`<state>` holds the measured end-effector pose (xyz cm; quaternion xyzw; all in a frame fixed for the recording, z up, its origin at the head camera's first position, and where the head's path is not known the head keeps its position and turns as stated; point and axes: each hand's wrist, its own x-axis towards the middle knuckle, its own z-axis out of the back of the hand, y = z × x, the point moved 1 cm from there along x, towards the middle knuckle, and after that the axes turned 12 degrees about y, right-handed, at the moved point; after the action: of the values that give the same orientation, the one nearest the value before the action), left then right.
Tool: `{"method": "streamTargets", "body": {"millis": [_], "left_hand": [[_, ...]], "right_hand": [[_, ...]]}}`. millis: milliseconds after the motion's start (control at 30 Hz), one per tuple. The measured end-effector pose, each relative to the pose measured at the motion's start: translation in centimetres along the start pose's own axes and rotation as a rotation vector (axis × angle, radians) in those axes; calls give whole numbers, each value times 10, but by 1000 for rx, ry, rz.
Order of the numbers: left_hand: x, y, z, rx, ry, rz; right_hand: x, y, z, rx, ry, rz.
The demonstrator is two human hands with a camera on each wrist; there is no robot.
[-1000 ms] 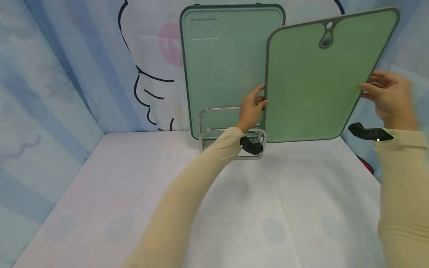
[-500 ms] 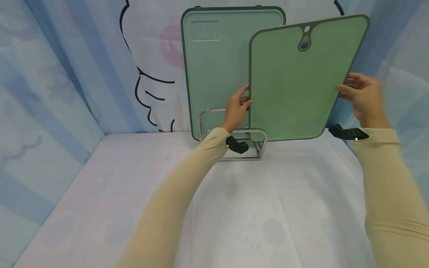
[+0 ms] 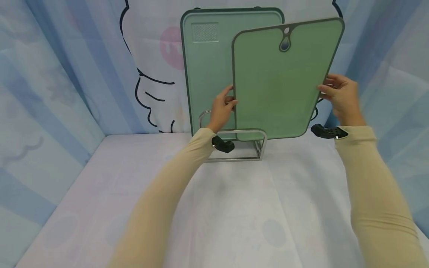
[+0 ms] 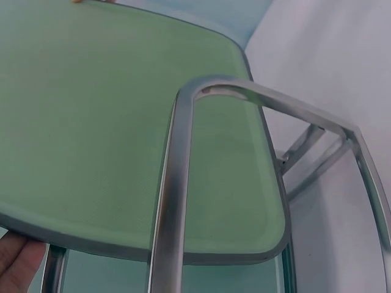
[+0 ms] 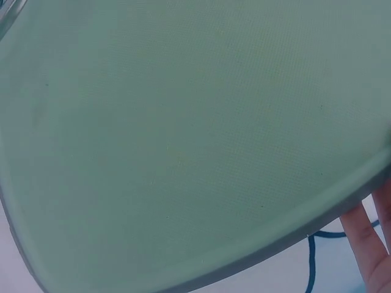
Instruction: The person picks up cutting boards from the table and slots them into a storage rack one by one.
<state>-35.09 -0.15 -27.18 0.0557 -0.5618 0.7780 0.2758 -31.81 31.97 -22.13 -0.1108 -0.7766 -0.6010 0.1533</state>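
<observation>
A light green cutting board (image 3: 285, 82) with a grey rim and a drop-shaped inset near its top is held upright, slightly tilted. My left hand (image 3: 221, 108) pinches its left edge; my right hand (image 3: 342, 96) grips its right edge between thumb and fingers. The board's lower left part sits behind the front hoop of a metal wire rack (image 3: 249, 131), as the left wrist view also shows with the rack's hoop (image 4: 173, 201) crossing the board. Behind it stands a second, paler green cutting board (image 3: 209, 74), partly covered. In the right wrist view, fingertips (image 5: 365, 241) show beyond the board's edge.
The rack stands near the back edge of a table (image 3: 234, 216) covered with a white cloth. Patterned curtains (image 3: 60, 74) hang close behind and at both sides. A black band sits on each wrist.
Both hands have carried the front board leftward and slightly down, from right of the rack to behind its front hoop. It now covers more of the rear board, which stays put.
</observation>
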Motion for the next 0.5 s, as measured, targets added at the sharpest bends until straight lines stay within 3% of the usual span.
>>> {"method": "streamTargets", "body": {"millis": [500], "left_hand": [[-11,4,29,-1,-22,-16]], "right_hand": [[5,-17,-28,-28,0,41]]}}
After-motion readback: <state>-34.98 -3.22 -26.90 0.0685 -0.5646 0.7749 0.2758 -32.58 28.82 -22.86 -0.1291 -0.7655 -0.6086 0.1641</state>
